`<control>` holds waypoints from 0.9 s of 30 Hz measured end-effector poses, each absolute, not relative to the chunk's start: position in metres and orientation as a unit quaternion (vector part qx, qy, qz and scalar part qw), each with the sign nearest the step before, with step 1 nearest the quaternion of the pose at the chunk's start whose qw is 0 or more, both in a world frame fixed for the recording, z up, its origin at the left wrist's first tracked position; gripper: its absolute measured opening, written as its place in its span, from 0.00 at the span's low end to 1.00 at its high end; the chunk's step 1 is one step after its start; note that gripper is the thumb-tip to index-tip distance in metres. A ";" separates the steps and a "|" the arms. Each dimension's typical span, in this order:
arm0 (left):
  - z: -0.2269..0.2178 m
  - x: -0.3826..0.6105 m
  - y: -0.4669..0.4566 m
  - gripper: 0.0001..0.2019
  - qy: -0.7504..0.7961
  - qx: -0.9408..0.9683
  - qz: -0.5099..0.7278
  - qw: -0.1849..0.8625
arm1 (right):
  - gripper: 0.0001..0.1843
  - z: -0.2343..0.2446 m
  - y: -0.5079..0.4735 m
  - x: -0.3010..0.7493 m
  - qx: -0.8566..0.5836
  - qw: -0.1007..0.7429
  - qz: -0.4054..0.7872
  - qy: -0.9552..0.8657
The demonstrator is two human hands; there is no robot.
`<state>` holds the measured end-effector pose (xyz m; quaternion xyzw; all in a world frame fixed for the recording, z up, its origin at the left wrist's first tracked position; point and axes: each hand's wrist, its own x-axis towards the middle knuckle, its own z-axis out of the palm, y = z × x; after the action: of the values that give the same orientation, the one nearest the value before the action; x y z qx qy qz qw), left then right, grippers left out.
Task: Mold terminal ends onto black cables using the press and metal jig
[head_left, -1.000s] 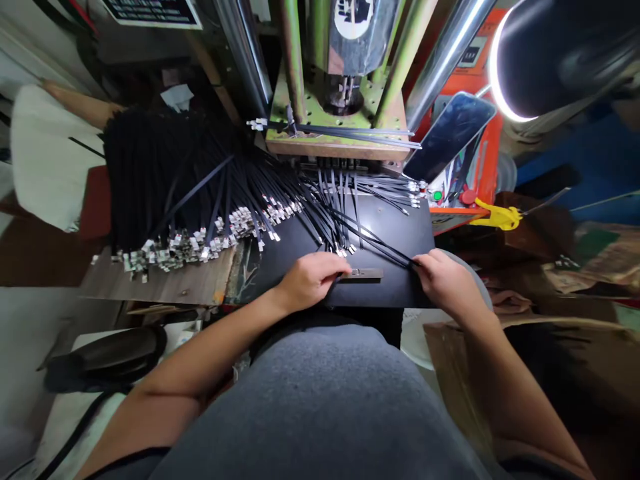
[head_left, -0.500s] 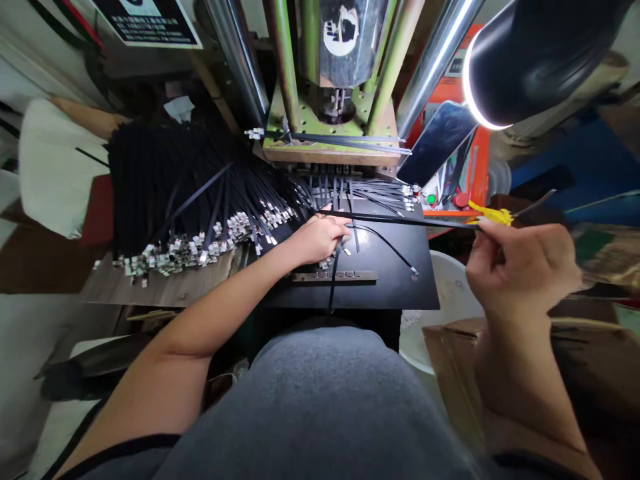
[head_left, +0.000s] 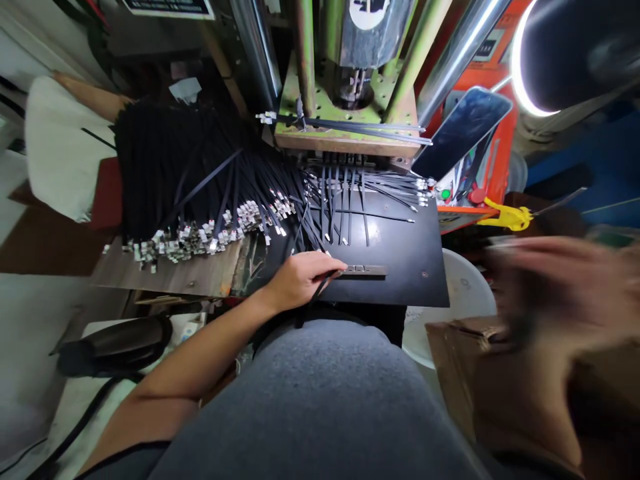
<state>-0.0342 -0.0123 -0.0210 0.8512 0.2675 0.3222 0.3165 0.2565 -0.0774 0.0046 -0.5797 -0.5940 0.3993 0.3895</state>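
Observation:
My left hand (head_left: 303, 277) is closed, thumb and forefinger pinching a black strap (head_left: 320, 288) at the left end of a slotted metal bar (head_left: 375, 271). This bar lies along the front of a dark metal plate (head_left: 400, 267). Off to the right, above a cardboard box, my right hand (head_left: 565, 287) is smeared by motion; what its fingers hold, if anything, is not clear. Several loose black straps with silvery ends (head_left: 345, 207) lie on the plate under the press (head_left: 345, 141). Left of them spreads a large heap of similar straps (head_left: 170, 167).
A white bucket (head_left: 465, 287) and a cardboard box (head_left: 450, 360) stand at the right. Behind them are an orange case (head_left: 505, 127), a yellow-handled tool (head_left: 510, 217) and a lit lamp (head_left: 565, 60). A black heat-gun-like tool (head_left: 120, 343) rests at the lower left.
The long strap stretched between my hands is no longer there. My left hand has moved down toward me to the slotted bar. My right hand has moved lower and is now blurred.

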 end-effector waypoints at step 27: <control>-0.011 -0.060 -0.029 0.07 0.452 0.829 0.258 0.203 | 0.09 -0.046 -0.066 0.211 -0.474 0.380 0.217 -0.764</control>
<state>-0.0603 -0.0291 -0.0107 0.8292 0.4520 0.2585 0.2031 0.2109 -0.0657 -0.0458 -0.4741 -0.7641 0.2169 0.3798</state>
